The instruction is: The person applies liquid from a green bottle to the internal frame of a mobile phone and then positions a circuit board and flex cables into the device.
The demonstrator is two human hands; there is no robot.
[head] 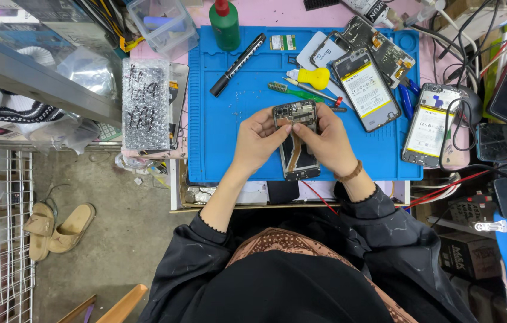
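An opened phone frame [297, 113] with bare circuit parts and an orange flex strip lies upright on the blue work mat [223, 137]. My left hand [257, 140] grips its left side, thumb over the upper middle. My right hand [327, 140], with a brown bead bracelet at the wrist, grips the right side, fingertips pressed on the upper part. Both hands hide the frame's middle.
On the mat lie a black marker [238, 64], a green brush [292, 91], a yellow-handled tool [313, 78], blue pliers [408, 96] and an open phone showing its battery [367, 90]. A green bottle [225, 25] stands behind, a bubble-wrapped phone [146, 104] at left, more phones and cables at right.
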